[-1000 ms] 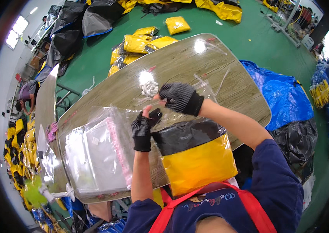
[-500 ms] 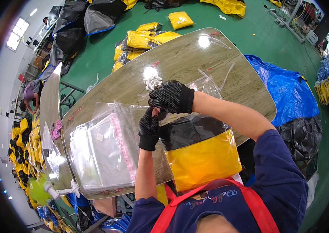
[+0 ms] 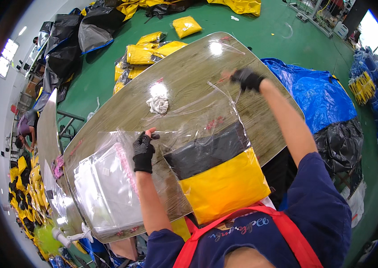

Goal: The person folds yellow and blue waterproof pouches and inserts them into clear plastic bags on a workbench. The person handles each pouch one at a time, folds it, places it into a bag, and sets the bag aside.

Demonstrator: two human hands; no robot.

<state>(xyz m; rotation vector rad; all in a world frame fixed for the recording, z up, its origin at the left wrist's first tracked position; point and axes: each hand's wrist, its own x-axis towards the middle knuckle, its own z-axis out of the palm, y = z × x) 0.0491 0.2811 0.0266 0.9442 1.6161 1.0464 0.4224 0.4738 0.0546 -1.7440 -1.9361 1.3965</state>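
Observation:
A clear plastic bag (image 3: 204,129) lies on the table in front of me, with a folded yellow and black sheet (image 3: 224,181) inside its near part. My left hand (image 3: 143,151), in a black dotted glove with bare fingertips, pinches at the bag's upper left corner. Beyond the bag's far right corner is my right hand (image 3: 247,79), gloved the same way and smeared by motion. A thin clear strip (image 3: 219,90) lies close to its fingers; whether they grip it is unclear. Left of my left hand, a stack of clear bags (image 3: 104,187) with a pink edge lies flat.
The wood-grain table (image 3: 189,67) has a crumpled white wad (image 3: 158,104) on it. Packed yellow bundles (image 3: 142,54) lie on the green floor beyond. A blue tarp (image 3: 305,89) bulges at the right edge. A small green fan (image 3: 48,236) stands lower left; a person (image 3: 27,127) bends farther off.
My hands have come apart: the right swept far and to the right, the left moved slightly left. The bag's far end now spreads open to view on the table.

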